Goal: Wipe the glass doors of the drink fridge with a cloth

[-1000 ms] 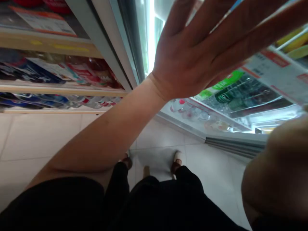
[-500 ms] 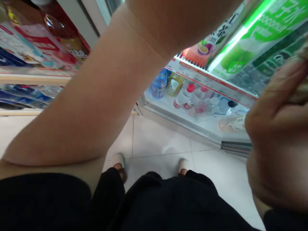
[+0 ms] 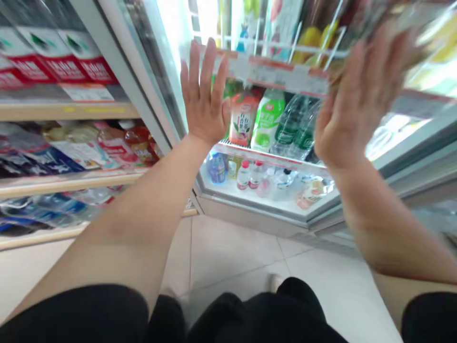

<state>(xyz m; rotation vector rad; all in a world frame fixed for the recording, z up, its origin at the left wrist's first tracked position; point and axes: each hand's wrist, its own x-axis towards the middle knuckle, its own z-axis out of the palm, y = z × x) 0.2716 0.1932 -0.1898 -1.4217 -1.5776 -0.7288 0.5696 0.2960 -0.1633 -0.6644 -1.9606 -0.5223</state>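
Note:
My left hand (image 3: 205, 90) is raised in front of the open drinks fridge, its back toward me. Its fingers are spread and nothing is in it. Behind it runs the price strip (image 3: 264, 71) of a fridge shelf. Blurred by motion, my right hand (image 3: 357, 100) is up at the right of the same strip, with long fingers over a brownish thing (image 3: 336, 74). That thing shows on both sides of the fingers, but its kind is hidden. Below and between the hands stand an orange-red tea bottle (image 3: 243, 119) and a green-and-white coconut water bottle (image 3: 268, 119).
Green-tinted bottles (image 3: 298, 124) stand beside the coconut water. Small red-capped bottles (image 3: 243, 175) sit on the fridge floor. A wire guard (image 3: 296, 45) fronts the upper shelf. To the left is a wooden-edged shelf (image 3: 67, 183) with packed drinks. Pale floor tiles (image 3: 228, 243) lie below.
Both hands now show fully in front of the fridge; before, my left hand was out of view and my right was at the right edge. More of the upper shelves shows.

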